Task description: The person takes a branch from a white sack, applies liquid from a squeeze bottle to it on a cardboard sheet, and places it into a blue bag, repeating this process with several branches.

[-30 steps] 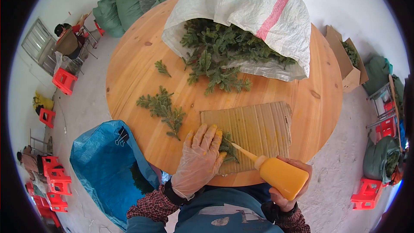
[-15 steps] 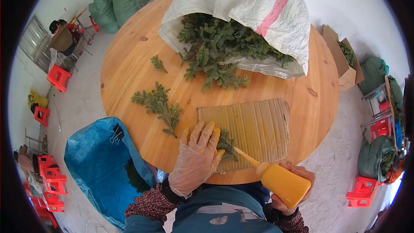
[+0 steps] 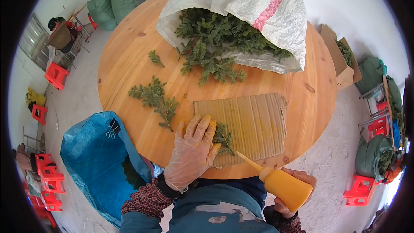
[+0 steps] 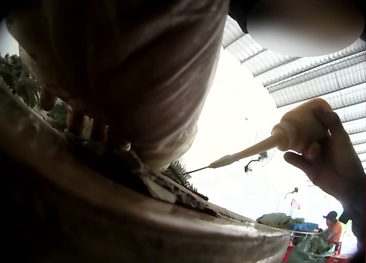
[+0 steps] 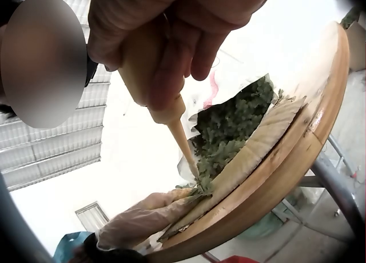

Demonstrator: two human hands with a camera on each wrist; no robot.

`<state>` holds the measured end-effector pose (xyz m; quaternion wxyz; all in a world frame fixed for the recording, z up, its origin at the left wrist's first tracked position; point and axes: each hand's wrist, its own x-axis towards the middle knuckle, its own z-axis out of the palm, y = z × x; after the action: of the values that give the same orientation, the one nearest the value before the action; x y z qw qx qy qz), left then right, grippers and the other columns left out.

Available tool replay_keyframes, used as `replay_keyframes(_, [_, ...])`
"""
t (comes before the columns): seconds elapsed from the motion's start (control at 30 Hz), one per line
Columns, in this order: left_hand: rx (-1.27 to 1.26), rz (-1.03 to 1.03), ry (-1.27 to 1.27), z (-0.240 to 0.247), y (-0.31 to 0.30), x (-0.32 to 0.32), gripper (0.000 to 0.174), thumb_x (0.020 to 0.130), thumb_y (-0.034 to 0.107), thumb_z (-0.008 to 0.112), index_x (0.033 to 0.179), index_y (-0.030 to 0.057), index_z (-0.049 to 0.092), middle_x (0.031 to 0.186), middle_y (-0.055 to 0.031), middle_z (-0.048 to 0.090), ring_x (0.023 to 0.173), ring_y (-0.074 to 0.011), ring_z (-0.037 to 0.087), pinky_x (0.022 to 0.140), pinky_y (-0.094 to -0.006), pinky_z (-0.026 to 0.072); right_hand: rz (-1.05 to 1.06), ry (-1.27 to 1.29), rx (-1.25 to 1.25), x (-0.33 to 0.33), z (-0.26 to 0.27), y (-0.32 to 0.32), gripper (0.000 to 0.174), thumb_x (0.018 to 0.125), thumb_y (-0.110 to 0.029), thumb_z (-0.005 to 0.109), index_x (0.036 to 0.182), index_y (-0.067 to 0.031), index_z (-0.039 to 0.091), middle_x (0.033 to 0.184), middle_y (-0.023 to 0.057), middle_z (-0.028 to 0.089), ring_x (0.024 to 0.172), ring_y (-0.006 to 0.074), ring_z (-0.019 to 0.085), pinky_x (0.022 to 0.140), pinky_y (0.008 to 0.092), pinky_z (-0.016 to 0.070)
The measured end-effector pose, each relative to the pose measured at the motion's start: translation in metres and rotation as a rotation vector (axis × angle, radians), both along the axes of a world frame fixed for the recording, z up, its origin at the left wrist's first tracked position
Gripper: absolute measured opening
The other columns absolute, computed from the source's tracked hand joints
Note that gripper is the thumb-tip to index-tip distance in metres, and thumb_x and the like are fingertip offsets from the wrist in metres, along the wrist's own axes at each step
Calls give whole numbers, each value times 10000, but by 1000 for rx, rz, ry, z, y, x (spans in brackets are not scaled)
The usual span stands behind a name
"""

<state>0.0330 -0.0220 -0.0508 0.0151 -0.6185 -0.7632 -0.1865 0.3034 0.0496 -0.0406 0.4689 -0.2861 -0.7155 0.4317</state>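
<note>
On the wooden table my gloved left hand (image 3: 189, 153) lies with fairly straight fingers, pressing on the near left part of a ribbed cardboard sheet (image 3: 258, 125). A green fir sprig (image 3: 223, 137) sticks out beside its index finger and thumb, partly hidden under the hand. Yellow stains mark the glove's fingertips. My bare right hand (image 3: 302, 181) grips a yellow squeeze bottle (image 3: 286, 189), tilted with its long nozzle toward the sprig. The nozzle tip is right at the sprig's bare stem end, as the left wrist view also shows.
A white woven sack (image 3: 241, 0) spills fir branches (image 3: 215, 39) at the back. Loose fir pieces (image 3: 155, 99) lie left of the cardboard. A blue bag (image 3: 95, 155) hangs open at the table's left edge. Red stools (image 3: 56, 75) and people are farther off.
The bottle's nozzle tip has moved right and toward my body, from over the sprig to its stem end. My left hand keeps its place on the cardboard. The head view has shifted slightly.
</note>
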Motion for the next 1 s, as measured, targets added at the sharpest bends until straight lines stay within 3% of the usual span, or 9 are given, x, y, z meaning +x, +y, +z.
replay_keyframes(0.17, [-13,1,10,2,-1,-1,530,862,249,660,1304,-23,549,1396,-167,469,1315,-353,413,1081,-526,298,-57,52,-62,9,-3,-4,821,661,-506,885,1153,-29,432,1088,222,649,958,257,666,848,384,556])
replay_keyframes(0.3, [35,14,-50,17,-4,-10,553,837,213,662,1323,-16,529,1401,-166,466,1314,-354,419,1087,-515,309,-151,34,-213,20,0,-1,841,716,-635,781,1163,-11,437,1078,197,649,904,239,669,798,376,566])
replay_keyframes(0.43, [86,-71,177,41,-3,-13,531,819,163,623,1319,10,533,1394,-177,471,1315,-345,428,1087,-490,331,-134,205,-382,16,-1,14,846,800,-669,671,1239,14,431,1100,173,644,841,223,667,747,344,562])
replay_keyframes(0.53, [-3,-279,247,36,10,0,463,809,130,574,1266,53,572,1352,-163,500,1284,-320,461,1064,-477,363,-141,435,-486,12,-33,31,630,933,-535,588,1292,-28,482,1107,113,639,746,174,633,696,289,521])
replay_keyframes(0.67, [-256,-299,233,35,13,-11,383,874,135,510,1246,67,571,1286,-131,558,1252,-284,503,1045,-462,370,-15,632,-604,-13,-37,53,490,983,-426,555,1289,-45,522,1162,107,639,749,165,616,701,262,499])
replay_keyframes(0.77, [-141,-85,373,57,5,-37,356,861,136,518,1206,75,578,1227,-121,588,1203,-270,535,1007,-440,397,-3,686,-644,-27,-44,65,515,966,-414,580,1275,-9,505,1147,128,634,808,188,635,685,286,519])
replay_keyframes(0.83, [-90,62,673,72,3,-69,363,839,147,535,1183,48,594,1184,-135,595,1165,-277,545,988,-424,405,-3,712,-669,-31,-47,70,529,958,-408,593,1268,10,496,1139,139,631,838,200,644,676,299,530])
replay_keyframes(0.93, [9,84,757,72,7,-133,360,802,186,568,1114,15,617,1136,-156,597,1094,-323,566,911,-428,444,76,650,-586,-33,-46,74,466,989,-397,554,1283,-37,523,1173,122,631,923,183,623,727,265,507])
replay_keyframes(1.0, [-459,175,226,94,26,-162,448,767,236,617,1163,27,595,1296,-191,553,1207,-362,509,995,-459,409,88,651,-585,-32,-46,76,468,988,-393,558,1284,-33,519,1174,126,628,944,188,620,727,264,507])
